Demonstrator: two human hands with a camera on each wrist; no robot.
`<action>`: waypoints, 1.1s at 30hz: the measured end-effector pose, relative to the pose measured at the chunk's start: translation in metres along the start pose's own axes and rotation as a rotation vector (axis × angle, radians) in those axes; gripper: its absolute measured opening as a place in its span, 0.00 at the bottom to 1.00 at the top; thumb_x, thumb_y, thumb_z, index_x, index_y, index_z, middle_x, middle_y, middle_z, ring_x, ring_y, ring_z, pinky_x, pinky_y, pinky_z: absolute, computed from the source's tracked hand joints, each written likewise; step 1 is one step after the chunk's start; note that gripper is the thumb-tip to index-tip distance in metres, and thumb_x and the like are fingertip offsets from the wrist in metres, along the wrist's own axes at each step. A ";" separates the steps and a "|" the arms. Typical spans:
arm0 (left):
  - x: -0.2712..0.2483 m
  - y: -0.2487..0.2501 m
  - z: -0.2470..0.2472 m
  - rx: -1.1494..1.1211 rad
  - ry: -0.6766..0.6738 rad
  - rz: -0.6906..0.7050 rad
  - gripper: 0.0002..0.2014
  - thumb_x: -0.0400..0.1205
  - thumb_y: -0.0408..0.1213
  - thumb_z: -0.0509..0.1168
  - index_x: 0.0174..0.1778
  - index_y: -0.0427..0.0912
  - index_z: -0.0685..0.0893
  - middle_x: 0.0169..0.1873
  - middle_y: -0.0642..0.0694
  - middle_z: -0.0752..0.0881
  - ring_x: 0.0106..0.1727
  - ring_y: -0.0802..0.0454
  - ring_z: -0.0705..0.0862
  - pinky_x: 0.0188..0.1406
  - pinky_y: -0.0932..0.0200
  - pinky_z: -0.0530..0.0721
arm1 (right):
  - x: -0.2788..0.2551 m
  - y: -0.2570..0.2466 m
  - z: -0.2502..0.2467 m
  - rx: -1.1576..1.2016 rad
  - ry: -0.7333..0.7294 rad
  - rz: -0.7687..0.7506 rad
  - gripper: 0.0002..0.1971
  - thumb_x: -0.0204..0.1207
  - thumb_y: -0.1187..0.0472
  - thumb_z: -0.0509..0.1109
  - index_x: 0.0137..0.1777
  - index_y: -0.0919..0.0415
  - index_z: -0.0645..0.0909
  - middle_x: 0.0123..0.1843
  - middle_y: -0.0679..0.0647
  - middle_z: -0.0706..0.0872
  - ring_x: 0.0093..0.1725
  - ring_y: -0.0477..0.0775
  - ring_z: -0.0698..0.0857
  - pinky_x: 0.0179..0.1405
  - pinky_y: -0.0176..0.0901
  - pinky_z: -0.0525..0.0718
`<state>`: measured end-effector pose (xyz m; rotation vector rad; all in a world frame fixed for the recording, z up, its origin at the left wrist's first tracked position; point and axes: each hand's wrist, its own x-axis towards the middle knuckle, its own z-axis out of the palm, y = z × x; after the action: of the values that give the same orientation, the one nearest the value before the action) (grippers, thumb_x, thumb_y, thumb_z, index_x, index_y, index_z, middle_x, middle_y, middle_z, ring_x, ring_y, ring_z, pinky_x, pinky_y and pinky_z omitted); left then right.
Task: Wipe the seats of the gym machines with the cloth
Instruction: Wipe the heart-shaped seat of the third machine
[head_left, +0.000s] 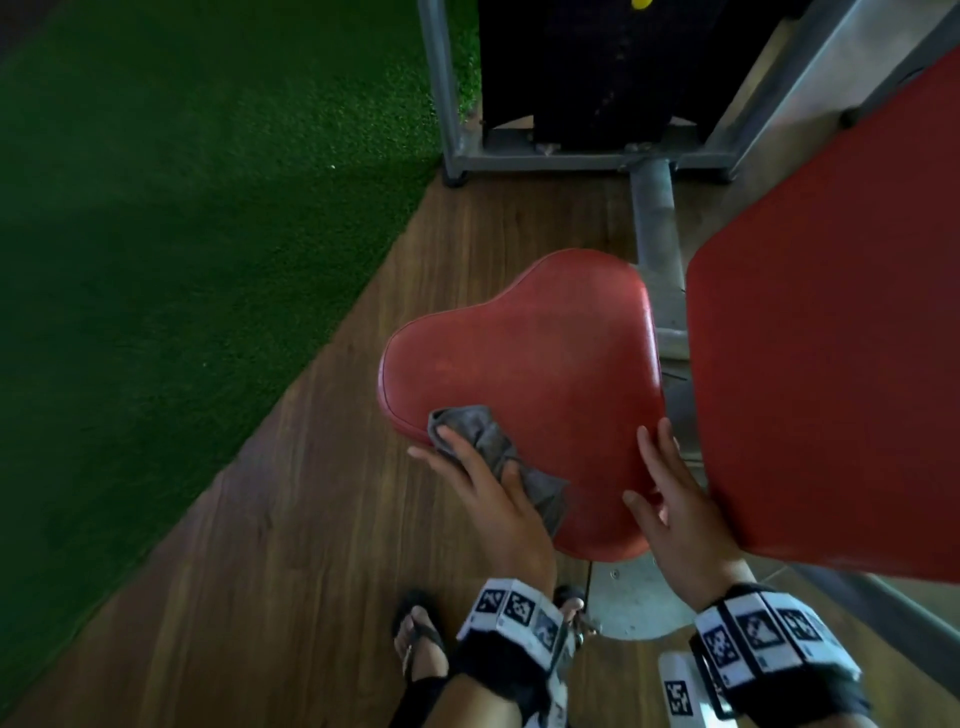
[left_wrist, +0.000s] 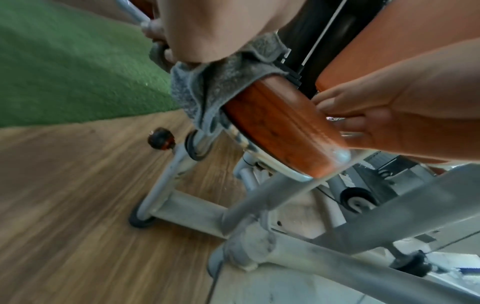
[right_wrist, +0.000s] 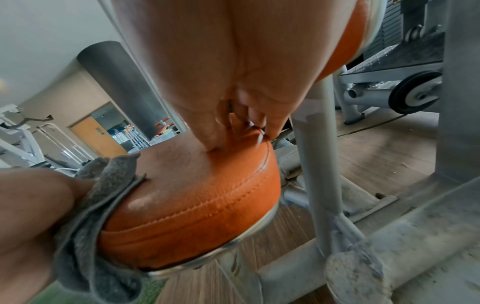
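Observation:
A red padded seat (head_left: 524, 374) is in the middle of the head view, on a grey post. My left hand (head_left: 478, 452) grips a bunched grey cloth (head_left: 491, 441) on the seat's near left edge, thumb over it. The left wrist view shows the cloth (left_wrist: 221, 82) draped over the seat's rim (left_wrist: 280, 127) under my palm. My right hand (head_left: 654, 467) lies flat with straight fingers on the seat's near right part. In the right wrist view its fingertips (right_wrist: 215, 144) touch the seat top (right_wrist: 194, 195), and the cloth (right_wrist: 103, 185) wraps the rim at the left.
A red backrest pad (head_left: 831, 338) rises close on the right of the seat. The grey machine frame (head_left: 654, 223) and a dark weight stack (head_left: 597, 67) stand behind. Green turf (head_left: 182, 234) lies to the left, wood floor (head_left: 311, 519) beneath, and my sandalled foot (head_left: 415, 639) is below.

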<state>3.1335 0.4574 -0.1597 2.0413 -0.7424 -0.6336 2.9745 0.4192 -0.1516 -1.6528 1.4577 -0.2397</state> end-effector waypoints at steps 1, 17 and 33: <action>-0.006 0.005 0.003 0.008 -0.003 -0.005 0.36 0.88 0.38 0.55 0.83 0.54 0.37 0.80 0.53 0.24 0.84 0.54 0.38 0.77 0.61 0.61 | 0.001 0.001 0.000 -0.002 0.008 -0.005 0.35 0.82 0.62 0.64 0.84 0.47 0.50 0.85 0.40 0.38 0.83 0.36 0.42 0.83 0.46 0.54; -0.023 -0.009 -0.006 0.102 -0.223 0.195 0.38 0.86 0.30 0.57 0.84 0.44 0.38 0.78 0.44 0.21 0.81 0.48 0.26 0.80 0.52 0.53 | -0.006 -0.013 0.002 0.079 0.077 0.064 0.34 0.81 0.66 0.65 0.83 0.46 0.55 0.83 0.38 0.46 0.83 0.42 0.50 0.81 0.45 0.59; 0.043 0.043 0.023 0.803 -0.603 0.615 0.34 0.87 0.44 0.52 0.84 0.34 0.44 0.83 0.37 0.34 0.82 0.31 0.33 0.81 0.34 0.38 | -0.042 -0.007 0.023 0.271 0.405 0.085 0.26 0.79 0.75 0.61 0.73 0.51 0.76 0.70 0.44 0.80 0.70 0.42 0.77 0.61 0.21 0.71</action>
<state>3.1366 0.3948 -0.1415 2.0969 -2.1553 -0.6374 2.9821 0.4662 -0.1431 -1.3683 1.7015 -0.7249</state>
